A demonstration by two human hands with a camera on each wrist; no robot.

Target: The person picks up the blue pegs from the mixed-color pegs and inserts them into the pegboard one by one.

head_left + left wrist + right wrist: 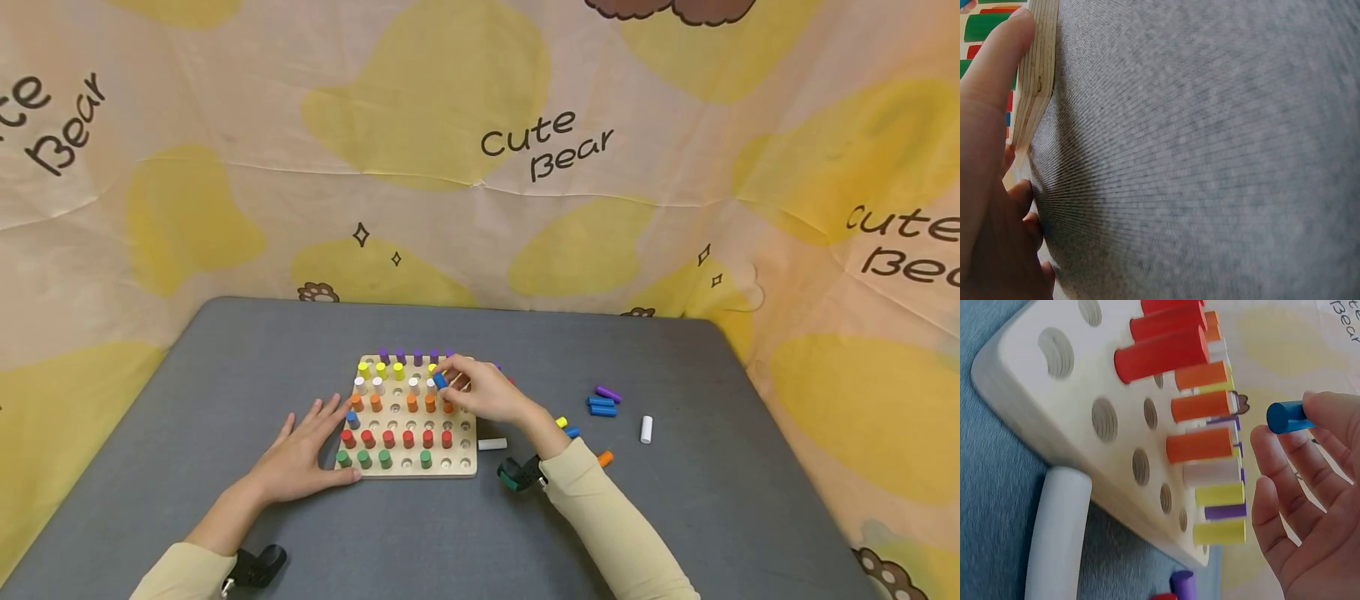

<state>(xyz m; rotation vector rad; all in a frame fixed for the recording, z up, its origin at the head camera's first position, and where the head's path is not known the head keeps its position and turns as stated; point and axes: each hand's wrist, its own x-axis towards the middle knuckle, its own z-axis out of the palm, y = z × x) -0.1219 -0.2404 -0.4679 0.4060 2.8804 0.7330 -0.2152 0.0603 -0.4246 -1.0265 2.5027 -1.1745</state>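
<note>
My right hand [483, 389] pinches a blue peg [1287, 417] between thumb and fingers, above the far half of a wooden pegboard [469, 465]. Rows of purple, yellow, white, orange, red and green pegs stand in the board's holes, with a single blue peg [352, 420] at the left of its row. My left hand [302, 457] rests against the board's left side, its thumb on the near left corner. In the left wrist view that thumb [999, 62] lies over the board's edge beside a green peg [986, 28]. Several holes hold no peg.
A white peg [492, 444] lies close to the board's right side. Farther right lie blue pegs [602, 411], a purple peg [608, 393] and another white peg [647, 429]. Yellow, blue and orange pegs show partly beside my right forearm. A patterned cloth [570, 250] hangs behind the grey table [735, 500].
</note>
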